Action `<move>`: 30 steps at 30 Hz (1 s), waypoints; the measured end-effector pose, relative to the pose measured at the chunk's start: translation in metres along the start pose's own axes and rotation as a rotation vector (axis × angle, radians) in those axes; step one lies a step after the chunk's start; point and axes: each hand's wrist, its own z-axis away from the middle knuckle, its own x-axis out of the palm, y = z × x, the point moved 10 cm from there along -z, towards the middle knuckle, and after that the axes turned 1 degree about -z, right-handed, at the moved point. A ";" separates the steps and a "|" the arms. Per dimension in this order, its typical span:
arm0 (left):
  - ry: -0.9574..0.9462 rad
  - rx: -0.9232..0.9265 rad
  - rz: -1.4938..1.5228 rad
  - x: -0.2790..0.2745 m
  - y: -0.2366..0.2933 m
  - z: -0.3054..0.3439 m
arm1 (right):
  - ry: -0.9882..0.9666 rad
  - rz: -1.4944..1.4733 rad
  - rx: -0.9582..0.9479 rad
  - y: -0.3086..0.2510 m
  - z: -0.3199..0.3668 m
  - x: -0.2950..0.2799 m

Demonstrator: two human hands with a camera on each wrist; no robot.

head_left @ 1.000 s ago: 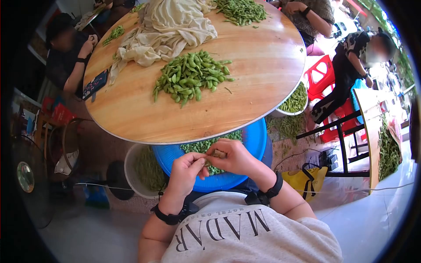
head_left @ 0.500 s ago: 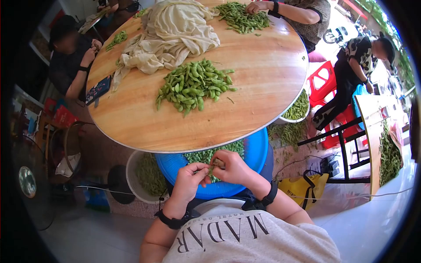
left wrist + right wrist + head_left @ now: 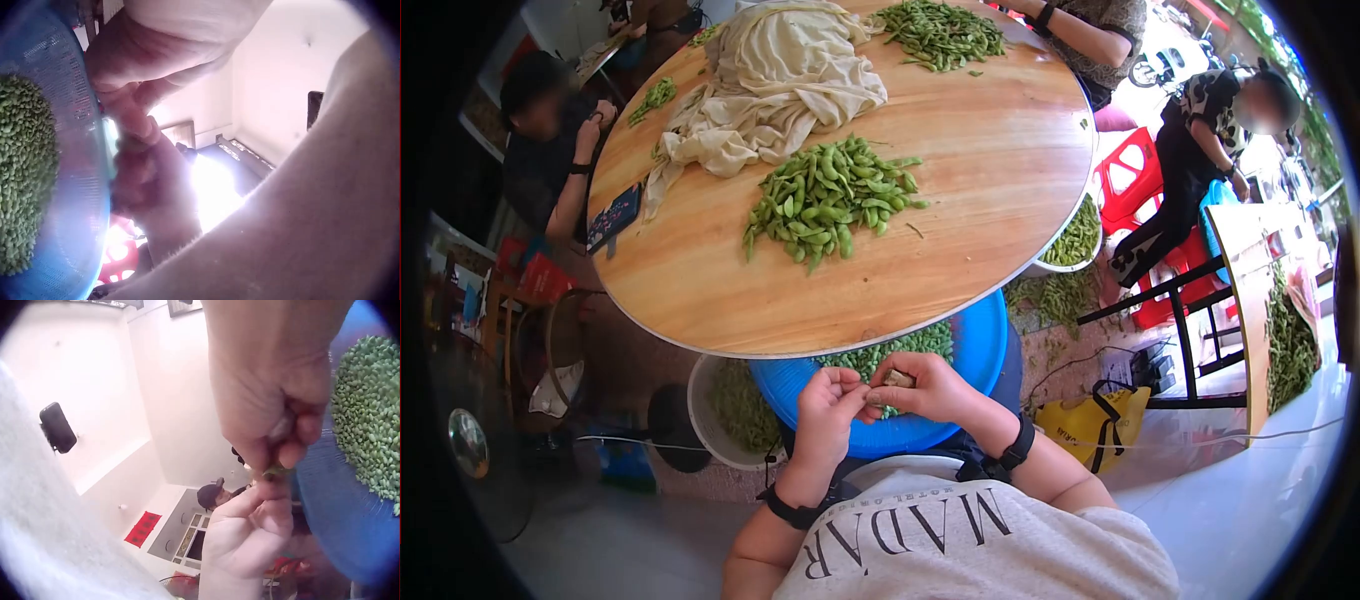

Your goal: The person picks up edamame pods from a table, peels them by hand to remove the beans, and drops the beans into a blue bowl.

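Observation:
Over a blue mesh basin [image 3: 785,385], both hands meet fingertip to fingertip. The left hand [image 3: 825,405] and right hand [image 3: 935,390] pinch a small green edamame pod [image 3: 275,470] between them, mostly covered by fingers. A small brownish object [image 3: 898,378], its kind unclear, shows in the curl of the right hand. Shelled green beans [image 3: 369,412] fill the middle of the basin, beside the hands in both wrist views. On the round wooden table [image 3: 960,230] ahead lies a pile of edamame pods [image 3: 825,200].
Bunched pale cloth [image 3: 790,90] covers part of the table, with another pod pile [image 3: 940,35] behind it. Left of the basin stands a whitish tub [image 3: 700,405]. A yellow bag [image 3: 1090,425] is on the floor at right. Other people sit or stand around.
The hands stay together over the basin, with small finger shifts. Across the table, another person's arm reached to the far pile and has drawn back. The head view has shifted slightly.

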 end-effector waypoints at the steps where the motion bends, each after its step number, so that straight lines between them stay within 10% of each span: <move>1: -0.007 -0.032 0.037 0.000 -0.002 0.000 | 0.009 0.028 -0.032 -0.004 0.000 0.000; 6: -0.023 0.055 -0.137 -0.002 -0.002 0.000 | 0.102 0.343 -0.323 -0.035 0.002 0.004; 18: 0.241 0.230 -0.496 -0.085 0.015 0.012 | 0.061 0.600 -0.363 -0.035 0.003 0.009; 21: 0.533 0.193 -0.906 -0.176 0.021 0.020 | 0.006 0.417 -0.324 -0.086 0.000 -0.028; 25: 0.590 0.309 -1.829 -0.201 0.028 0.030 | 0.607 0.694 -0.358 -0.121 -0.041 -0.135; 28: 0.444 -0.143 -1.071 -0.179 0.032 0.022 | 0.575 0.898 -0.323 -0.099 -0.083 -0.158; 30: 0.264 -0.063 -0.701 -0.129 0.041 0.017 | 0.537 0.906 -0.296 -0.098 -0.085 -0.160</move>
